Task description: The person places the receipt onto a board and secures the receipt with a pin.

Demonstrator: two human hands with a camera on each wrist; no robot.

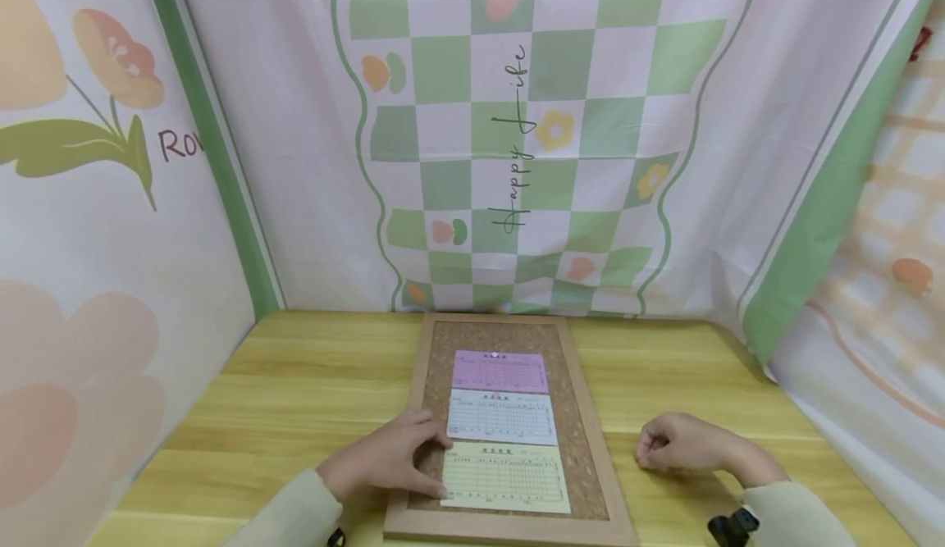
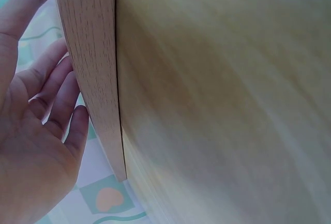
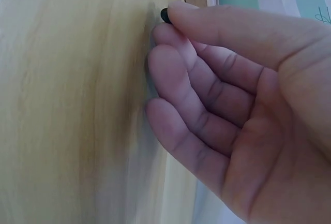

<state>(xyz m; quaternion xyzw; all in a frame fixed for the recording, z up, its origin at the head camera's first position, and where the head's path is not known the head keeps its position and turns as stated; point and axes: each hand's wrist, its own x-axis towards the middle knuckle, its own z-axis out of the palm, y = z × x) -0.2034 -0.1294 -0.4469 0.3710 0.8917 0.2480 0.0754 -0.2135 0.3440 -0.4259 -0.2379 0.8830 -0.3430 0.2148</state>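
Observation:
A wood-framed cork board point(image 1: 591, 457) lies on the table with a purple slip point(image 1: 502, 373), a pale blue slip point(image 1: 502, 417) and a yellow slip point(image 1: 505, 477) in a column. My left hand point(image 1: 394, 457) reaches over the board's left frame, thumb and forefinger spread and touching the yellow slip's left edge. To the right of the board, my right hand point(image 1: 687, 448) hovers close to the table. In the right wrist view its thumb and forefinger pinch a small black push pin point(image 3: 165, 15), of which only the rounded end shows. A white pin point(image 1: 495, 354) sits at the purple slip's top.
The wood-grain table point(image 1: 317, 366) extends on both sides of the board. A checked fabric backdrop point(image 1: 502, 137) hangs behind its far edge, and printed curtains point(image 1: 89, 243) close in the sides. A black wrist device point(image 1: 732, 526) is on the right sleeve.

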